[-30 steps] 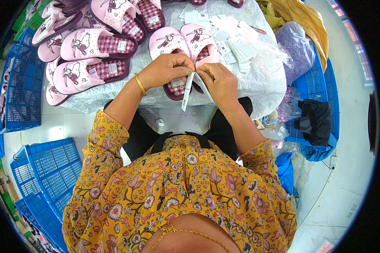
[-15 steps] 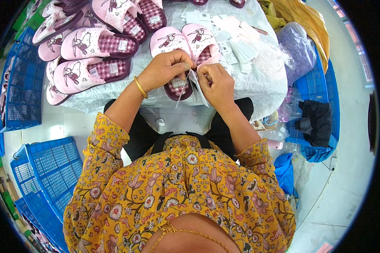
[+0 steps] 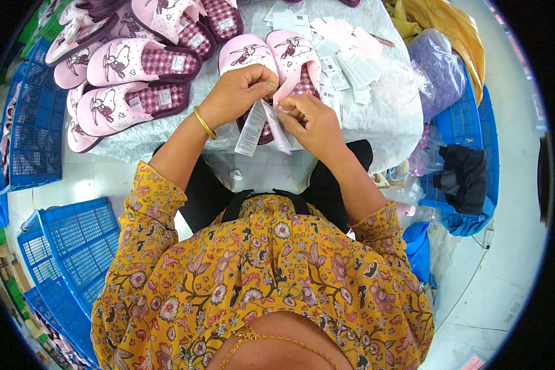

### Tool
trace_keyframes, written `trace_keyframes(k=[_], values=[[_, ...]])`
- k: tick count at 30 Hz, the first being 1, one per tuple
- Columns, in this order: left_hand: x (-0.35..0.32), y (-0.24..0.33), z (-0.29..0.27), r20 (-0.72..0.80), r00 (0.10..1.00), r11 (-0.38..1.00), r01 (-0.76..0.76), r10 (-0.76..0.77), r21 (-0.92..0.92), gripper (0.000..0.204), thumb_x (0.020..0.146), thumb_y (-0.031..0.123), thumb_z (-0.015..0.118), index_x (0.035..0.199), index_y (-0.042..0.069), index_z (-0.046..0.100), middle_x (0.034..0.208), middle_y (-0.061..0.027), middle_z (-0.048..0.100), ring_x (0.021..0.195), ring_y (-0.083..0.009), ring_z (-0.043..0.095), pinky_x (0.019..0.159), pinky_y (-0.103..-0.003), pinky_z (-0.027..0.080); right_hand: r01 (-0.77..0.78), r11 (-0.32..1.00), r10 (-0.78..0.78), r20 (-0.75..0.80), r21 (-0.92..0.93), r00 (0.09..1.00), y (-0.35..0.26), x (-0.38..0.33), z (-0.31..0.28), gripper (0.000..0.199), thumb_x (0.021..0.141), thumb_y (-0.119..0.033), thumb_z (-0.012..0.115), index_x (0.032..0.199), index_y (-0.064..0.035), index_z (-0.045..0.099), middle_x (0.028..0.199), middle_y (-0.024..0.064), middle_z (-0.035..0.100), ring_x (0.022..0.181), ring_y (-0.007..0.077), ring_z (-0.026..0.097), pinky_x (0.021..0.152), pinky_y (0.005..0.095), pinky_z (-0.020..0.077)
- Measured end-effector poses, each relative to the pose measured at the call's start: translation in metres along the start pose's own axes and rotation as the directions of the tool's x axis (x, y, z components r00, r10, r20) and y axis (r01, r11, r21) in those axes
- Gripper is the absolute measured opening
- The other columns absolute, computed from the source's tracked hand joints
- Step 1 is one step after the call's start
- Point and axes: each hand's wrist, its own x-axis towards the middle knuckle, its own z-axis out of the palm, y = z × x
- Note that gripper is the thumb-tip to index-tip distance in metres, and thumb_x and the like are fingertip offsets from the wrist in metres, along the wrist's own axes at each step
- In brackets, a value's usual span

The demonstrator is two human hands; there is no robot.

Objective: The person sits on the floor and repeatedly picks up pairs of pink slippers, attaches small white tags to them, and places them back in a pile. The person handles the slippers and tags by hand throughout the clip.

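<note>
At the near end of the slippers (image 3: 293, 55), a folded tag (image 3: 250, 132) hangs by both hands; left hand (image 3: 242, 94) nearly closed, right hand (image 3: 316, 125) loosely curled; which grips it, I cannot tell; loose tags (image 3: 357, 69) lie right of the slippers.

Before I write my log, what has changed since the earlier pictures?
The white tag below the left hand has swung left and turned its broad face to the camera; half a second ago it hung nearly edge-on. The slippers piled at left and the loose cards stayed put.
</note>
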Motion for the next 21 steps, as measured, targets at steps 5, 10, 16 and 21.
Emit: trace_keyframes(k=[5,10,16,21], values=[[-0.004,0.016,-0.012,0.078,0.988,0.987,0.128,-0.136,0.097,0.013,0.092,0.010,0.058,0.100,0.001,0.065,0.085,0.0045,0.061,0.075,-0.0021,0.051,0.065,-0.020,0.043,-0.099,0.995,0.100,-0.059,0.028,0.993,-0.004,-0.001,0.008,0.018,0.081,-0.014,0.074,0.095,-0.0062,0.066,0.086,0.0103,0.067,0.072,0.0224,0.069,0.064,0.0321,0.0539],[-0.007,0.026,-0.016,0.074,0.978,0.975,0.186,-0.196,0.121,0.011,0.090,0.012,0.060,0.094,0.003,0.065,0.076,0.0060,0.058,0.066,-0.0009,0.047,0.056,-0.020,0.039,-0.067,0.997,0.069,-0.103,0.027,0.992,-0.010,0.003,0.012,0.020,0.080,-0.016,0.076,0.095,-0.0075,0.067,0.086,0.0087,0.067,0.069,0.0205,0.068,0.062,0.0318,0.0539],[-0.009,0.020,-0.015,0.070,0.987,0.984,0.135,-0.143,0.113,0.010,0.089,0.012,0.061,0.092,0.002,0.064,0.075,0.0060,0.056,0.066,-0.0012,0.045,0.057,-0.020,0.038,-0.048,0.999,0.045,-0.143,-0.015,0.989,-0.017,0.009,0.017,0.018,0.079,-0.017,0.076,0.092,-0.0087,0.067,0.085,0.0069,0.068,0.067,0.0210,0.068,0.059,0.0318,0.0526],[-0.009,0.012,-0.015,0.084,0.991,0.990,0.091,-0.100,0.108,0.011,0.090,0.011,0.063,0.093,0.001,0.064,0.079,0.0058,0.057,0.072,-0.0022,0.046,0.062,-0.021,0.040,-0.108,0.994,0.106,-0.163,-0.001,0.981,-0.018,0.012,0.023,0.017,0.078,-0.016,0.077,0.090,-0.0075,0.068,0.083,0.0071,0.068,0.067,0.0224,0.067,0.058,0.0331,0.0518]])
